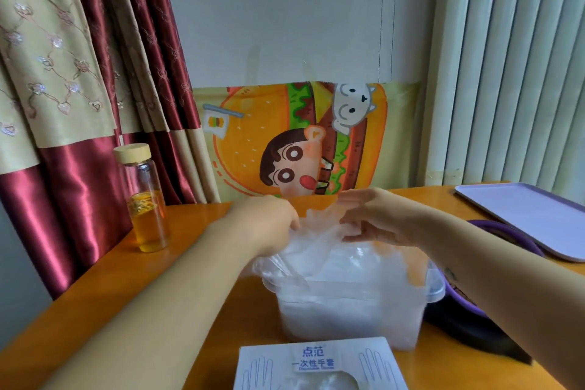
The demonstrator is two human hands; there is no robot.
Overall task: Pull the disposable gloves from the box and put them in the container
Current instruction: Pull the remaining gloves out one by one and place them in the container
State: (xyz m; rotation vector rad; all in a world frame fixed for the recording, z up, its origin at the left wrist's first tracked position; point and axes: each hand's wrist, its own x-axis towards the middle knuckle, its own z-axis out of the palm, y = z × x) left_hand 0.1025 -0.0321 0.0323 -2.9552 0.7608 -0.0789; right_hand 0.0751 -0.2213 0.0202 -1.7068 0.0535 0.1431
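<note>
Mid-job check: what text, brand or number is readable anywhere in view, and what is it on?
"点范": blue brand name on the top of the glove box.
"一次性手套": the line right below it on the same box.
The small line under that is too blurred to read.
The cartoon burger cloth and the glass bottle show no readable text.

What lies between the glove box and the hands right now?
In the head view, the clear container, heaped with gloves, stands between the glove box and the left hand and right hand, which both hold gloves.
</note>
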